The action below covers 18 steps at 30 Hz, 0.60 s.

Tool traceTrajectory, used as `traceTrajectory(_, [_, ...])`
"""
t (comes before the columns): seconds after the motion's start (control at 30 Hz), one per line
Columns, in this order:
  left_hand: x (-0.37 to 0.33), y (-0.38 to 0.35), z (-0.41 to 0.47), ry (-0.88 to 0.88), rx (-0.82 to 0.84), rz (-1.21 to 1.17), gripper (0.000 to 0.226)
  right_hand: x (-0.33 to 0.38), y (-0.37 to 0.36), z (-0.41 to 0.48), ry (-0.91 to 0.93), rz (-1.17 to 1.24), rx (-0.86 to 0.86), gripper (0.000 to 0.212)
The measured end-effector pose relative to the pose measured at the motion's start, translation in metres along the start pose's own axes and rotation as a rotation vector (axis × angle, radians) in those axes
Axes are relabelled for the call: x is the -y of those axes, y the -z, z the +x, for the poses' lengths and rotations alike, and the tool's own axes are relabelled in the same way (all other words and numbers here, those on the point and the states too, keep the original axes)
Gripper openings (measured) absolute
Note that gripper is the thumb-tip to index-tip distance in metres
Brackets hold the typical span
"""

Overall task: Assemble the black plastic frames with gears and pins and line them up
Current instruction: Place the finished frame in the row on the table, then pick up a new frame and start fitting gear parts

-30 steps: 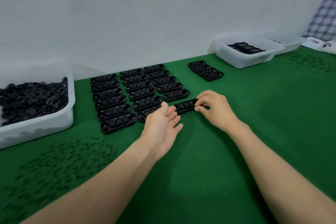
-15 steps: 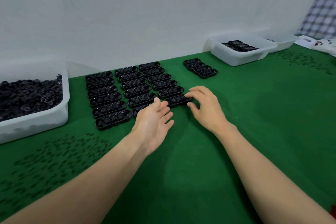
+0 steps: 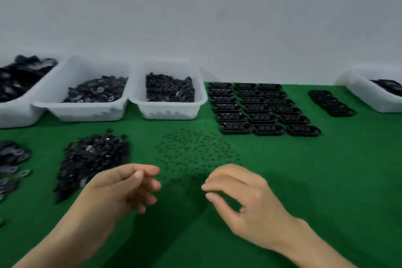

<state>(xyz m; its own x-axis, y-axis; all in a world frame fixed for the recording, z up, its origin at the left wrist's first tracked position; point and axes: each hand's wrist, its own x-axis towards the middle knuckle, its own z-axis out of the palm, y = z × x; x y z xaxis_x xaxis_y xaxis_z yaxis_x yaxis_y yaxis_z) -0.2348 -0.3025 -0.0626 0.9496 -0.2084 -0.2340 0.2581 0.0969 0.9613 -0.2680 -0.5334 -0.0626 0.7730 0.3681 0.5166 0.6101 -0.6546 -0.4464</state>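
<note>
Both my hands hover, loosely curled, gripping nothing I can see.
My left hand (image 3: pixel 128 187) turns palm inward, thumb along the forefinger; my right hand (image 3: pixel 243 198), near it, arches palm-down, thumb and forefinger slightly apart.

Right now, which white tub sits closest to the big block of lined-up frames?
The tub of small black parts just left of the block of frames; the other tubs sit farther left or at the far right edge.
</note>
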Motion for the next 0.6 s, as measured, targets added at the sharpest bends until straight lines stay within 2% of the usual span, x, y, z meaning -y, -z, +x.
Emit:
traceTrajectory(0.1, [0.010,0.061,-0.044,-0.036,-0.209,0.083,0.034,0.035,-0.040,0.027,0.105,0.074,0.170,0.011])
traceTrajectory(0.3, [0.024,0.134,-0.112,-0.136,-0.466,0.265,0.018,0.106,-0.128,0.091,0.211,0.166,0.394,0.012])
traceTrajectory(0.43, [0.026,0.168,-0.130,-0.190,-0.627,0.366,0.011,0.150,-0.191,0.130,0.233,0.175,0.457,0.015])
traceTrajectory(0.6, [0.019,0.210,-0.140,-0.239,-0.752,0.410,0.009,0.201,-0.263,0.192,0.268,0.161,0.461,0.021])
